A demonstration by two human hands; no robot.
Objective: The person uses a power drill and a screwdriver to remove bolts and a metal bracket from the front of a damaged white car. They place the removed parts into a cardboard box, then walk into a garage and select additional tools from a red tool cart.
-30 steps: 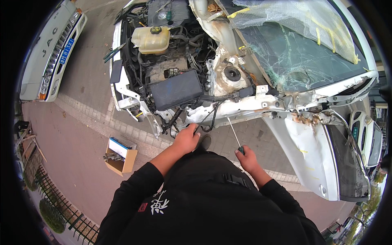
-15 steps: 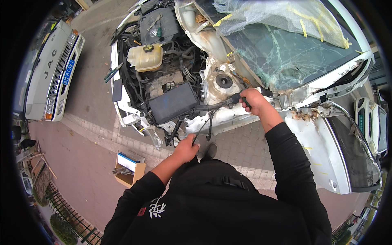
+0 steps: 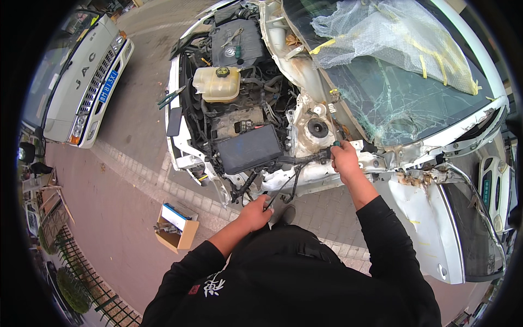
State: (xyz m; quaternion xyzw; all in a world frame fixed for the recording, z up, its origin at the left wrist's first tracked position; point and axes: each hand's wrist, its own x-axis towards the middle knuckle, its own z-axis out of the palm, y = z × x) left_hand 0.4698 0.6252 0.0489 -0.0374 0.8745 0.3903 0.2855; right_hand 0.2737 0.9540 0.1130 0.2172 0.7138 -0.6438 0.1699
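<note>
A white car with an open engine bay and bent front bodywork fills the upper view. My left hand (image 3: 256, 212) is closed on a thin black cable (image 3: 281, 188) that hangs from the damaged fender edge (image 3: 289, 181). My right hand (image 3: 344, 158) grips the green handle of a screwdriver (image 3: 336, 144) over that edge, just right of the round strut mount (image 3: 317, 127); its tip is too small to make out. A black box (image 3: 248, 149) and a pale coolant reservoir (image 3: 217, 87) lie in the bay. Green-handled pliers (image 3: 170, 98) rest on the bay's left edge.
A white truck (image 3: 65, 109) is parked at the left. An open cardboard box (image 3: 185, 234) holding parts sits on the pavement. The cracked windscreen (image 3: 397, 98) carries bubble wrap (image 3: 392, 38). A detached-looking door (image 3: 422, 229) stands open at the right, beside another white car (image 3: 493, 193).
My right hand rose with the screwdriver from below the fender to beside the strut mount, and now sits slightly lower in view. My left hand still holds the cable; the whole view has shifted.
</note>
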